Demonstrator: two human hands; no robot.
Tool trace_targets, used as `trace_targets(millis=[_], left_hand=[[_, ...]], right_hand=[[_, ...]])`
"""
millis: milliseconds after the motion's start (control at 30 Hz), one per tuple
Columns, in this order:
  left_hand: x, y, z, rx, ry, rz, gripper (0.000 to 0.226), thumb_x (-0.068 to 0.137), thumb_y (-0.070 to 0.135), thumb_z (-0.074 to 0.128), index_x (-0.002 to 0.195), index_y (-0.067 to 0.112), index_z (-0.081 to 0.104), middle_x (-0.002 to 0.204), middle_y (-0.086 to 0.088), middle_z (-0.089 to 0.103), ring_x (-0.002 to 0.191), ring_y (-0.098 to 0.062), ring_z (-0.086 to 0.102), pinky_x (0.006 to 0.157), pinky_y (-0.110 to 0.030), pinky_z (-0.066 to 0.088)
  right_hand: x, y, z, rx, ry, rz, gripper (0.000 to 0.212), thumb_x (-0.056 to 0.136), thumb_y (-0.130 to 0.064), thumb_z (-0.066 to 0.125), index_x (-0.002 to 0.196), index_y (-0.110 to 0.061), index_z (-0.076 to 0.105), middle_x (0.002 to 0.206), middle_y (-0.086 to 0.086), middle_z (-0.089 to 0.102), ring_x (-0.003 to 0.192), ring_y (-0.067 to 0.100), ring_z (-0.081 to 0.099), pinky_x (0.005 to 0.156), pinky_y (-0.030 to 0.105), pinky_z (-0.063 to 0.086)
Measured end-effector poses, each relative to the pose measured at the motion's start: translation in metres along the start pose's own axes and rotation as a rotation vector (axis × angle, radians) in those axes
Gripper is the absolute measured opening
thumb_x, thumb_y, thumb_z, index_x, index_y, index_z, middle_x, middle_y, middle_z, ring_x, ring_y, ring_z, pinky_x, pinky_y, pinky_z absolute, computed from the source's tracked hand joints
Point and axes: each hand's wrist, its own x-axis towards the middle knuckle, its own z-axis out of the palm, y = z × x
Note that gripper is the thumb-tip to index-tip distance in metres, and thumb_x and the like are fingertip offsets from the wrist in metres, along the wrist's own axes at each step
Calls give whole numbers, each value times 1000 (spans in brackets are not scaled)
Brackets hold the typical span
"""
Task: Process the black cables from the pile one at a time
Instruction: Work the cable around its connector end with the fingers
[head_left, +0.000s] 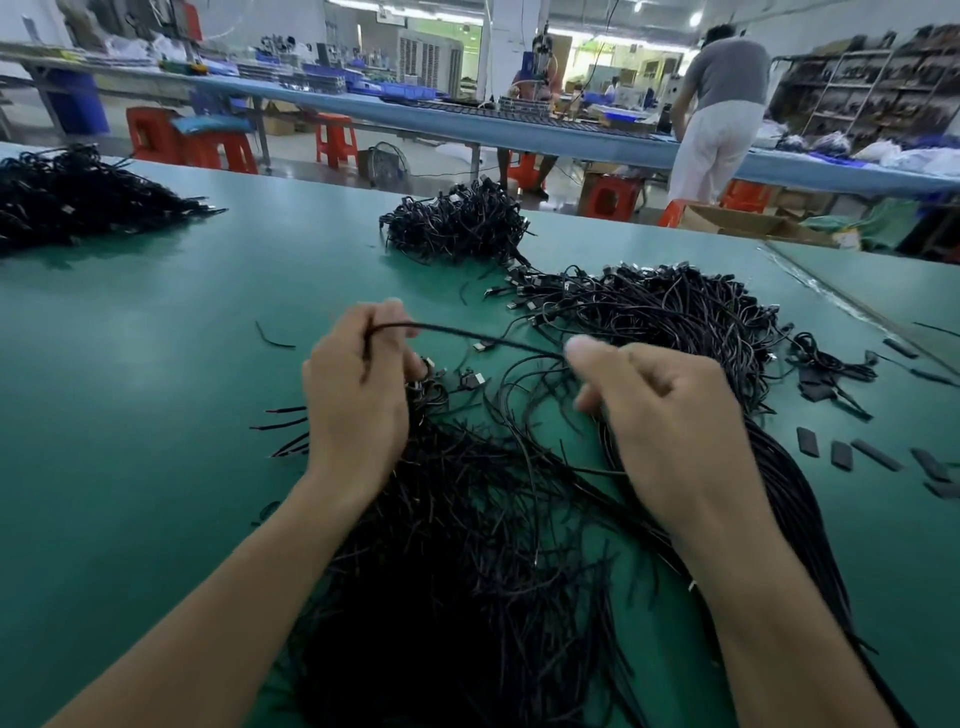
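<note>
A single black cable (467, 335) is stretched between my two hands above the green table (156, 364). My left hand (358, 395) grips one end of it with curled fingers. My right hand (660, 410) pinches the other part between thumb and fingers. Under both forearms lies a big loose pile of black cables (467, 545). A second tangled pile with connector ends (665, 312) spreads out beyond my right hand.
A bundled heap of cables (457, 223) sits further back, another heap (67, 197) at the far left. Short black sleeve pieces (878, 454) lie scattered at the right. Beyond the table's far edge are red stools, a long bench and people.
</note>
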Motion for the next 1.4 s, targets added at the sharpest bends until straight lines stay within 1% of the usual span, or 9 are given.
trace_targets(millis=[133, 300, 500, 733, 833, 967, 1067, 1233, 1400], left_hand=[[2, 7, -3, 88, 67, 65, 42, 106, 37, 40, 72, 14, 51, 59, 4, 43, 52, -9, 36, 48, -25, 28], [-7, 15, -3, 527, -216, 197, 30, 98, 44, 54, 74, 27, 48, 50, 13, 42, 43, -5, 39, 46, -27, 30], [-18, 29, 0, 786, -434, 299, 25, 97, 43, 26, 79, 26, 29, 61, 9, 38, 48, -9, 32, 48, -29, 17], [-15, 33, -2, 285, -487, 94, 19, 81, 45, 55, 72, 28, 50, 56, 13, 53, 50, -6, 44, 51, -28, 36], [-18, 40, 0, 10, -734, -34, 45, 86, 57, 55, 65, 18, 57, 47, 11, 41, 42, -4, 33, 45, -19, 31], [-17, 53, -2, -354, -1010, -508, 67, 94, 68, 35, 55, 18, 59, 47, 8, 22, 42, -12, 17, 40, -18, 20], [-12, 56, -3, -638, -940, -640, 53, 97, 51, 42, 59, 21, 63, 46, 11, 19, 40, -9, 13, 37, -14, 17], [-1, 52, -4, -1090, -616, -822, 44, 100, 36, 40, 87, 16, 77, 53, 10, 28, 43, -3, 25, 34, -15, 27], [-5, 41, 1, -864, -416, -630, 37, 107, 28, 38, 111, 11, 70, 72, 3, 61, 65, -9, 59, 60, -20, 54]], right_hand=[[3, 12, -4, -356, 18, 38, 58, 94, -57, 54, 54, -15, 46, 43, -11, 45, 38, 7, 42, 42, 17, 29], [1, 19, 8, -753, -312, 187, 40, 104, -50, 29, 85, -22, 51, 82, -2, 58, 78, 20, 59, 77, 39, 48], [-8, -12, 27, -249, -307, 173, 64, 89, -73, 24, 74, -22, 58, 76, 0, 67, 70, 22, 66, 70, 43, 55], [-1, -4, 3, -143, -159, -17, 22, 94, -35, 63, 79, -21, 71, 57, -17, 62, 50, 5, 56, 45, 20, 42], [3, 3, -1, -66, -53, -74, 16, 90, -35, 69, 77, -26, 70, 69, -15, 67, 58, 6, 61, 52, 23, 49], [3, 6, 4, 111, -42, -97, 18, 87, -41, 68, 80, -25, 72, 68, -1, 66, 56, 16, 53, 54, 35, 48], [1, 10, 7, 97, -171, 3, 31, 86, -53, 58, 76, -26, 71, 60, -3, 62, 48, 1, 44, 43, 22, 37], [-8, 10, 17, -193, -541, 95, 24, 101, -33, 53, 87, -28, 72, 61, -1, 60, 42, 6, 41, 39, 21, 32], [-12, -3, 13, -166, -690, 5, 28, 100, -33, 53, 84, -16, 68, 50, -6, 48, 41, 7, 37, 40, 23, 32]])
